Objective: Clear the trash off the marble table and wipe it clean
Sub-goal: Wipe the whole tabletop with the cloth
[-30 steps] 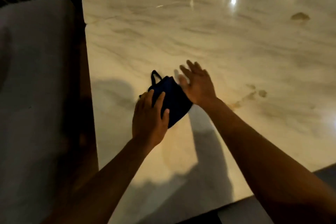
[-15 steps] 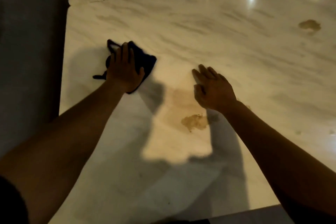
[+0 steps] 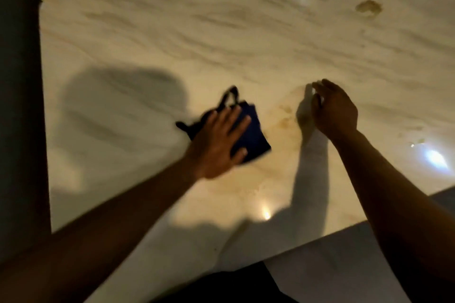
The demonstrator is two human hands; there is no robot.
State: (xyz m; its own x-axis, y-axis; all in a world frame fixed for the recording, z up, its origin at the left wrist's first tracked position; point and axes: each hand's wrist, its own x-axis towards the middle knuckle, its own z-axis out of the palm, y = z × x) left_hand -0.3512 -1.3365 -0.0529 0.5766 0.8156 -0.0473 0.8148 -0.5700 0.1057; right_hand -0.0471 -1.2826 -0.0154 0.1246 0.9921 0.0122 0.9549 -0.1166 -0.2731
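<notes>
A dark blue cloth with black loops lies on the pale marble table. My left hand presses flat on the cloth with straight, spread fingers. My right hand hovers to the right of the cloth, fingers loosely bent, holding nothing. Faint brown smears mark the marble between the two hands. A brown stain sits far back on the right.
A dark strip runs along the table's left edge. The table's near edge slants across the lower right. Small specks and bright light reflections lie at the right.
My left hand has slid the cloth rightward and nearer, over the brown puddle seen half a second ago; only faint smears show there now. My right hand stays just right of the spot.
</notes>
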